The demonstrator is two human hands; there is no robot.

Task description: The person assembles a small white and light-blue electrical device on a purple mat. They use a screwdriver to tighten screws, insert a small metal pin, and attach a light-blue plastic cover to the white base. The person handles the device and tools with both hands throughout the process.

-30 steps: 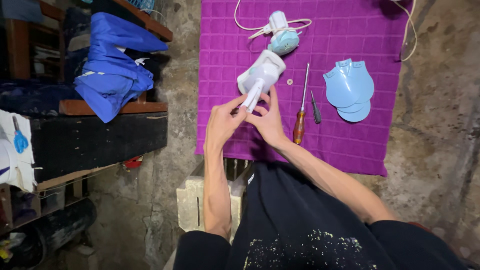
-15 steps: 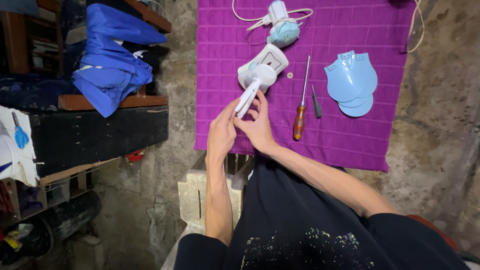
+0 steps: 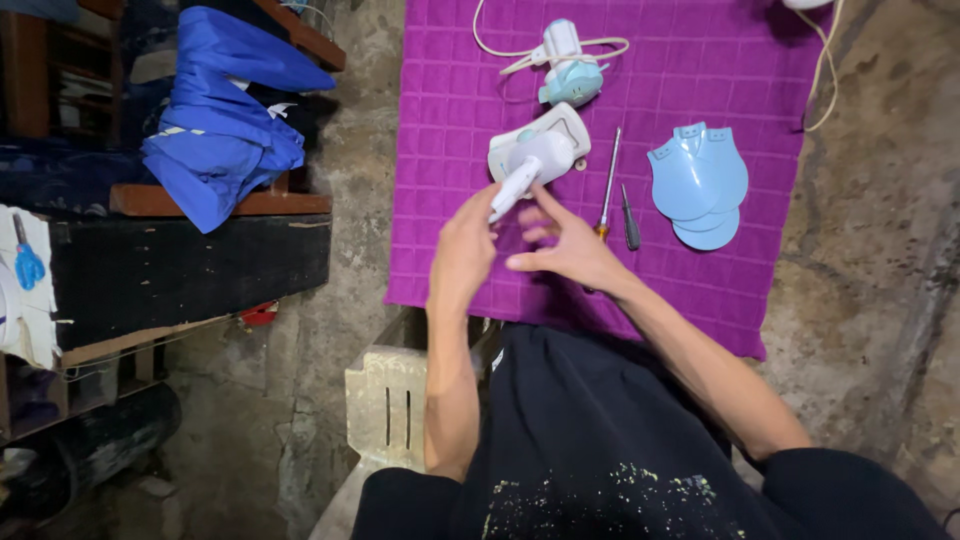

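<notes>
Seen from above, a person's two bare hands work over a purple quilted mat (image 3: 700, 290) spread on a rough stone surface.

The left hand (image 3: 463, 250) has its fingers curled together around the near end of a white plastic casing (image 3: 535, 160), gripping its narrow handle. The casing's long axis runs diagonally: the slim handle points near and left, toward the person, while the wider, boxy end points far and right and lies over the mat, near its middle. Whether that far end touches the mat cannot be told.

The right hand (image 3: 570, 248) is just beside the left, to its right, with fingers loosely spread and slightly blurred; it pinches nothing, and its fingertips reach toward the handle.

Just right of the hands, a screwdriver (image 3: 607, 185) lies with its metal shaft pointing far, its orange handle partly hidden behind the right hand. A smaller dark screwdriver (image 3: 629, 218) lies beside it. Further right sit stacked pale blue fan blades (image 3: 700, 185). At the far edge of the mat, a pale blue motor part (image 3: 572, 82) rests with a coiled white cord (image 3: 500, 50).

Well to the left, a folded blue cloth (image 3: 220, 120) sits on a wooden bench (image 3: 215, 203).
</notes>
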